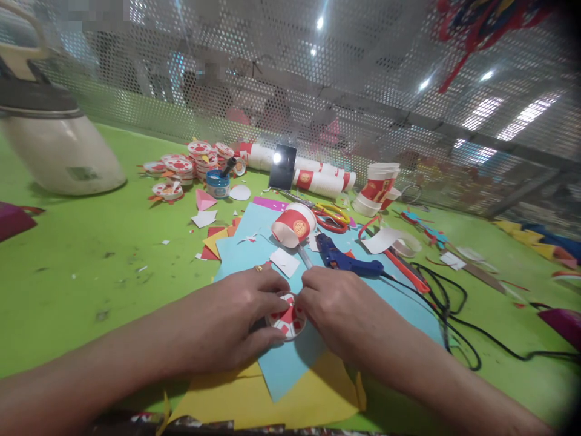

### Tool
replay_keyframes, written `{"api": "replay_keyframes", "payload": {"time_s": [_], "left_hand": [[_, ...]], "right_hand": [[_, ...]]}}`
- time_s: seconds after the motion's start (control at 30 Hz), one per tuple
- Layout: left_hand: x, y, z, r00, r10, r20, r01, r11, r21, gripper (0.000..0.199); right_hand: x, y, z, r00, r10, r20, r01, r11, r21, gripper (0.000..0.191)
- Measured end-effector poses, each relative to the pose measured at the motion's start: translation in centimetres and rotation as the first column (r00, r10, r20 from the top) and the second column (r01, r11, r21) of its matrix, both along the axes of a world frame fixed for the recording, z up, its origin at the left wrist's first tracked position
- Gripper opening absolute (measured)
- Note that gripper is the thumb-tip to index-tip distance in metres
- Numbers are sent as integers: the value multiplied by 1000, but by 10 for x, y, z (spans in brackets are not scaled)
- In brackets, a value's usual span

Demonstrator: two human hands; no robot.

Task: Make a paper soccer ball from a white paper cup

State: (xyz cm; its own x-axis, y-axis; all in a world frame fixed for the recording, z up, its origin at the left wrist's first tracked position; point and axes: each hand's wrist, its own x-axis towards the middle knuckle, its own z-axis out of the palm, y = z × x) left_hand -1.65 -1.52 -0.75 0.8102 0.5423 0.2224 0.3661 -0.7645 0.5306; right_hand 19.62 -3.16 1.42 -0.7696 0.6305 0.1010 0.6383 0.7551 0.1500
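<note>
My left hand point(254, 309) is closed around the left side of a small round paper piece point(287, 324) with a red and white pattern, thumb at its near edge. At the disc's right edge is my right hand point(324, 297), its fingers curled shut; what they pinch is hidden. A pale, narrow strip point(305, 257) shows just beyond the right knuckles, and I cannot tell whether it is held. Under both hands lies light blue paper point(290, 375). A white paper piece point(284, 261) and a cut red and white paper cup point(294, 224) lie just beyond.
Right of the cup lie a blue glue gun point(349, 257) with a black cord, scissors point(333, 215) and a red-handled tool point(406, 270). Patterned paper crafts point(177, 163), a blue jar point(218, 183), a phone point(282, 166) and stacked cups point(379, 184) stand farther back. A large kettle-like vessel point(59, 145) stands left.
</note>
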Motion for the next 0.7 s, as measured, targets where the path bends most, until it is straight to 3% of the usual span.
{"api": "replay_keyframes", "payload": {"time_s": [0.7], "left_hand": [[0, 0, 1, 1000, -13, -11, 13, 999, 36, 19]], "right_hand": [[1, -1, -5, 998, -40, -41, 40, 999, -7, 23]]}}
